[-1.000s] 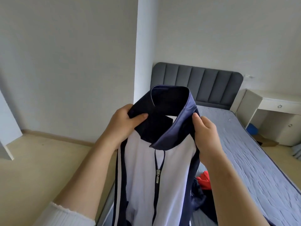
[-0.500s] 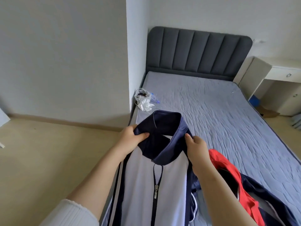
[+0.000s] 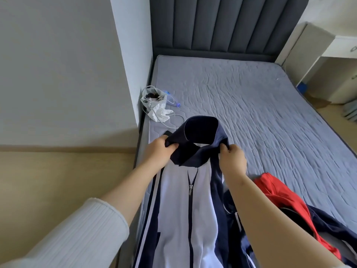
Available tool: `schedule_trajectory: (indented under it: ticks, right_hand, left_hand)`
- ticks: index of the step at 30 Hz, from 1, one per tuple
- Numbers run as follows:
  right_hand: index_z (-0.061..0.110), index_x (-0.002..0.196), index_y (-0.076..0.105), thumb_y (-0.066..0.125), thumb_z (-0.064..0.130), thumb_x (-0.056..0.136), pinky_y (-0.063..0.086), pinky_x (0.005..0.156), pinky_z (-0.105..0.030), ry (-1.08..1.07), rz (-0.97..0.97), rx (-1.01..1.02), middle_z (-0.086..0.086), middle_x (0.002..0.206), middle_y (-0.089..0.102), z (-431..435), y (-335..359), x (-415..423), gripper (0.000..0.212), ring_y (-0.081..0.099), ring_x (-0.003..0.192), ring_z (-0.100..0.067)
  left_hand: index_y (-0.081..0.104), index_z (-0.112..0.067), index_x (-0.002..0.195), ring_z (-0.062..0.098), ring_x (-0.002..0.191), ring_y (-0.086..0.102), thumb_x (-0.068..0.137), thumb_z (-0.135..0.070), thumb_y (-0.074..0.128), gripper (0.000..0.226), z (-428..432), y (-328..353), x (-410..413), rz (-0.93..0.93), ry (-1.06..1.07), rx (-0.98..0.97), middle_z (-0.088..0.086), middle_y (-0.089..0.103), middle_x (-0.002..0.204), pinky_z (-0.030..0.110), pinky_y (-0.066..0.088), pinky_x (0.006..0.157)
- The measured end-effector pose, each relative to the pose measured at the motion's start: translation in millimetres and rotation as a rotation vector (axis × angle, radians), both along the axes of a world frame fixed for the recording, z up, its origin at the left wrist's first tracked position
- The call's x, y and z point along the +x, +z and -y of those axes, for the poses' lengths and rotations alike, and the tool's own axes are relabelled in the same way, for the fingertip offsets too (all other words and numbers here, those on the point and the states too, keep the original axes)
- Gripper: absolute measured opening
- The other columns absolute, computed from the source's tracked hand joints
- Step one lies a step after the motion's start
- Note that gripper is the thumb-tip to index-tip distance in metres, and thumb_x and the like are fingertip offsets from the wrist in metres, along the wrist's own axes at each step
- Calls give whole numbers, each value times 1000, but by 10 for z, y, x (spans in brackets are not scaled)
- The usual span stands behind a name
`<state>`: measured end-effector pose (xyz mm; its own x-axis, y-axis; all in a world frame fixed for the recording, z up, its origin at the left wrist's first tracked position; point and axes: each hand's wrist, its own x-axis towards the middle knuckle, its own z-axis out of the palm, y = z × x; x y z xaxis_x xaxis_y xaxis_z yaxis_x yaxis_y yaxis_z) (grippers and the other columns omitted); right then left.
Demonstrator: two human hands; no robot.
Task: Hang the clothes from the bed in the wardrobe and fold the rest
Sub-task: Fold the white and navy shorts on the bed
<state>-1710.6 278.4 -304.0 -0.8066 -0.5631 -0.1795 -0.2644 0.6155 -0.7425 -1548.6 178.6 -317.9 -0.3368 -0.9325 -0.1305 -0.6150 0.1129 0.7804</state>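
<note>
A white zip jacket [image 3: 179, 200] with a navy collar and navy side stripes hangs front-up over the near left part of the bed [image 3: 251, 105]. My left hand [image 3: 160, 151] pinches the left side of the collar. My right hand [image 3: 232, 157] pinches the right side of the collar. The zip is closed up to the chest. To the right lie a red garment [image 3: 280, 196] and a navy garment [image 3: 328, 225] in a heap on the mattress.
A white bag with a cable and small items [image 3: 156, 103] lies at the bed's left edge by the wall corner. A dark padded headboard [image 3: 222, 24] stands at the far end. White drawers [image 3: 340, 47] stand to the right, wooden floor [image 3: 58, 180] to the left.
The jacket has come down from chest height towards the mattress, both hands still gripping the collar. My view has tilted down, so the bed and the heap of clothes now show.
</note>
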Motion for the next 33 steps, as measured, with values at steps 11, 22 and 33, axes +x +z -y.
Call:
schedule_trajectory:
  ticks: [11,22,33]
  right_hand:
    - [22,146,26,33,18,98,33,88,-27,86,369,-135,-1,141,42,408,-1186,-185,48,46,117,-20]
    - [25,141,33,34,4,92,42,63,-23,83,454,272,6,117,49,-834,-2459,-321,54,54,82,-14]
    - [51,141,9,67,34,80,24,103,-64,146,331,765,9,153,-23,-1699,-3449,-1040,86,-8,142,-32]
  left_hand:
    - [16,-14,148,21,133,34,95,-11,48,62,329,-1124,-412,-58,-52,305,8,25,152,28,34,100]
    - [25,-24,145,15,116,45,96,-16,42,53,-816,-2454,-430,234,-210,571,-1,30,150,22,35,82]
    - [40,-23,137,16,132,31,91,-15,51,48,-1975,-3488,-1341,425,-337,320,-8,30,146,27,32,102]
